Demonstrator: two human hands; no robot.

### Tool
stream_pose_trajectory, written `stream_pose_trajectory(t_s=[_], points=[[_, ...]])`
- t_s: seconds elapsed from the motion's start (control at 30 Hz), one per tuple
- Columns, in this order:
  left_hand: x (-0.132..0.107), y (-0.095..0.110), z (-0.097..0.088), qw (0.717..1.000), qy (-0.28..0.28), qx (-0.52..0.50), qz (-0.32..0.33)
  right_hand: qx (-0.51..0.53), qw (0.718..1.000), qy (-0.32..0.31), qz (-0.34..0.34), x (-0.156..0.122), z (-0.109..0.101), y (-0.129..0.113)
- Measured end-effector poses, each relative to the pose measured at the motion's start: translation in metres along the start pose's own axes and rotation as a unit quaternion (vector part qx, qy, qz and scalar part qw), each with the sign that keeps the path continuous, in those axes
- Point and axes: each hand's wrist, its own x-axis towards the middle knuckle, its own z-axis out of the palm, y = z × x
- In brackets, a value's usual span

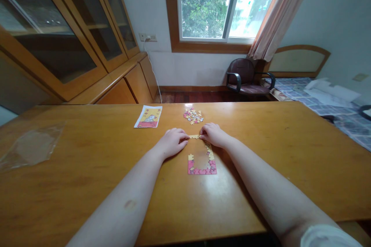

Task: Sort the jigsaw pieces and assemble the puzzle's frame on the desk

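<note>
Tabletop [275,154]: hands [172,142] [213,134] pinch puzzle frame [202,171] top.

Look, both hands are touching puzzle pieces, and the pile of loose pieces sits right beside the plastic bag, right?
No. In the head view the pile of loose pieces sits beside the picture card, not the plastic bag, which lies far to the left. The left hand and right hand do touch puzzle pieces.

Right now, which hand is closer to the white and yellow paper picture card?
Left. The left hand rests a little right of the card; the right hand is farther right, past the yellow puzzle strip both hands pinch.
</note>
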Motion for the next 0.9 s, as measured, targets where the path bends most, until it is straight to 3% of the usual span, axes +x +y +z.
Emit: stream_pose_trajectory(t_s=[0.77, 0.9], points=[[0.0001, 0.001, 0.0007, 1.0, 0.002, -0.005, 0.003, 0.013, 0.999, 0.022, -0.046, -0.0042, -0.0004, 0.0013], [0.0003, 0.0001, 0.0012, 1.0, 0.004, -0.006, 0.007, 0.022, 0.997, 0.072, -0.029, -0.0037, -0.0025, 0.0028]])
